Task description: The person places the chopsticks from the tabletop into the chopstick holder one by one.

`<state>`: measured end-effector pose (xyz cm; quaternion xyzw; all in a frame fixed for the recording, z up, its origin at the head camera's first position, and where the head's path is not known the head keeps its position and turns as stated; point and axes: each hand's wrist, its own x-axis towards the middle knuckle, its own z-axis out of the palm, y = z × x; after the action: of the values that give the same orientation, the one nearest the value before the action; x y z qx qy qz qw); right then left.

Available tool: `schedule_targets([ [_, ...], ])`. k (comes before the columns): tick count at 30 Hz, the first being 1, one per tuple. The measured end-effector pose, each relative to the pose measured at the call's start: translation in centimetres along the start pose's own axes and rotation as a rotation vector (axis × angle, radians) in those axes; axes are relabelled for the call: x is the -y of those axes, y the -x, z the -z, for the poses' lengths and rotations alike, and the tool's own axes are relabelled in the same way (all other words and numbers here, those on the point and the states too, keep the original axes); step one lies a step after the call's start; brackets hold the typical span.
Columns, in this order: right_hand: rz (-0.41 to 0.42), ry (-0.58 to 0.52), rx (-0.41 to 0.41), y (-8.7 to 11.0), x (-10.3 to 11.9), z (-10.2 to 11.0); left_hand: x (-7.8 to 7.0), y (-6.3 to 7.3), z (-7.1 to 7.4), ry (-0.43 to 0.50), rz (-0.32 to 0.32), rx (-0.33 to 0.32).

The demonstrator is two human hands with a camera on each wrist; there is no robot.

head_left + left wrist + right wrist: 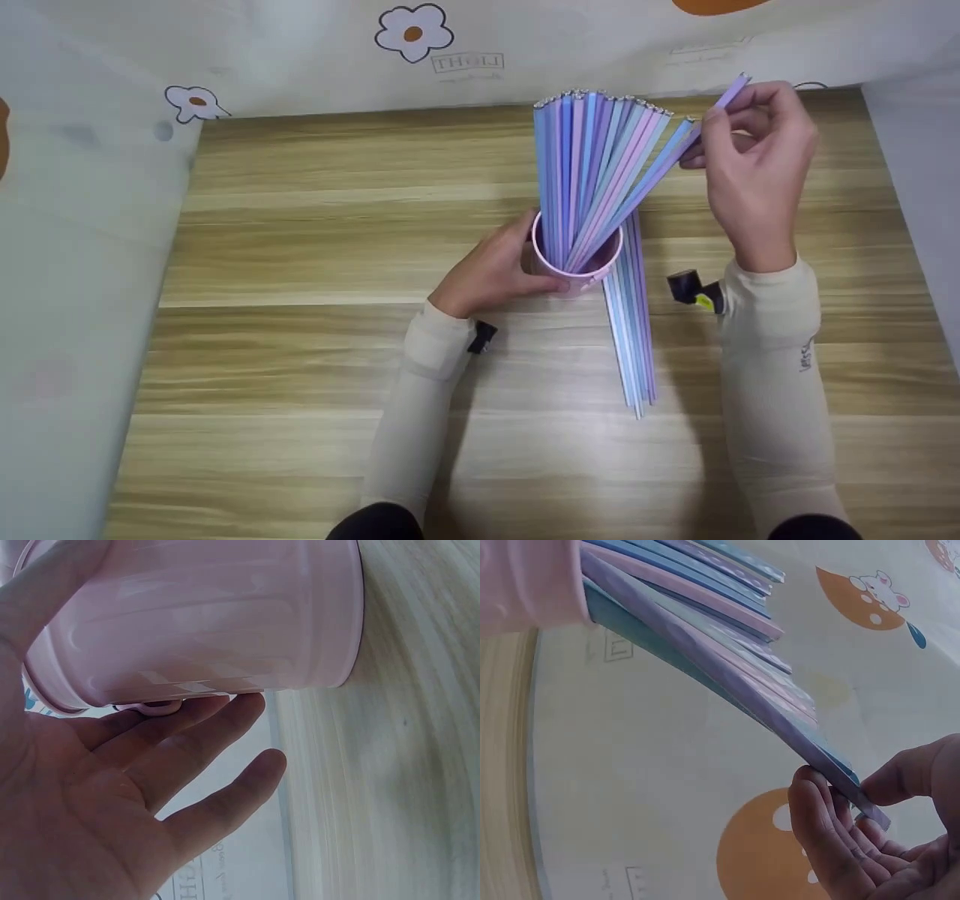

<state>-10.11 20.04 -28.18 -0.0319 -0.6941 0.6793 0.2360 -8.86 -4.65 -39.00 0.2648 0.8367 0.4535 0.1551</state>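
Observation:
A pink cup (577, 283) stands on the table, its mouth tilted toward the head camera's view. My left hand (495, 266) holds it round the side, the thumb on one face and fingers against the other; the little finger sticks out in the left wrist view. Many long thin pastel sticks (581, 165) fan out of the cup. Above and to the right, my right hand (761, 165) pinches a purple stick (705, 664) near its upper end, while its lower part is inside the cup. A bluish stick (667, 154) leans close beside it.
Several more sticks (637, 345) lie on the wooden table (315, 360), right of the cup and partly behind it. A pale sheet (300, 67) with printed flowers covers the back. A small black wrist camera (684, 286) is on the right sleeve.

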Motion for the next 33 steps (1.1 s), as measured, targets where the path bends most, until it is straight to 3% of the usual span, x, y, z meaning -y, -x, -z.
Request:
schedule_targets([
  [11,0.020,0.127,0.080,1.4,-3.0,-0.6,0.0,0.0,-0.1,0.019,-0.004,0.004],
  [19,0.143,0.222,0.094,2.4,-3.9,-1.2,-0.2,-0.1,0.1,0.013,-0.005,0.000],
  [30,0.060,0.118,0.022,3.1,-4.2,0.0,-0.1,0.0,0.0,0.025,0.002,0.005],
  [33,0.014,0.155,-0.008,2.7,-4.6,0.7,-0.1,-0.1,0.0,0.034,-0.001,0.005],
])
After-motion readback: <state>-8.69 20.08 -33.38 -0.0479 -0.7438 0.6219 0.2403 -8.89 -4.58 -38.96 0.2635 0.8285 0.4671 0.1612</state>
